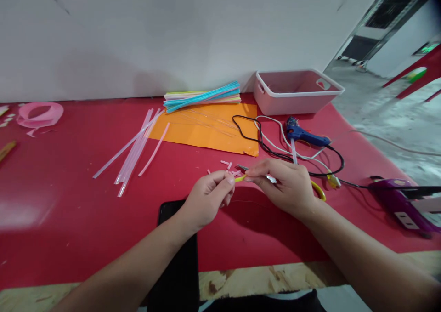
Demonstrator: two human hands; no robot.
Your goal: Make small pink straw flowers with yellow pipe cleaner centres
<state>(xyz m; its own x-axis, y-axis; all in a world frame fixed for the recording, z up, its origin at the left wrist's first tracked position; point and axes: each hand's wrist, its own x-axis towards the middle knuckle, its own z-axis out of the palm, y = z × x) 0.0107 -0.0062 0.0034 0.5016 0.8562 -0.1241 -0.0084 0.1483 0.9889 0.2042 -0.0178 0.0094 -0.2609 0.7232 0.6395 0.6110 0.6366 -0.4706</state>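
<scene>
Between my two hands is a short, thin yellow straw piece. My left hand pinches its left end between thumb and fingers. Its right end is pinched by the fingertips of my right hand. Under my right hand lies a pair of scissors; a blade tip pokes out on the left and the yellow scissors handle curves out on the right. Several small cut pink straw pieces are scattered just beyond my fingertips. A thin, faint thread-like line runs below my hands.
A black phone-like slab lies under my left forearm. Pink straws are to the left; an orange sheet bears a straw bundle. At right are a pink basket, blue glue gun, tangled cables and purple power strip.
</scene>
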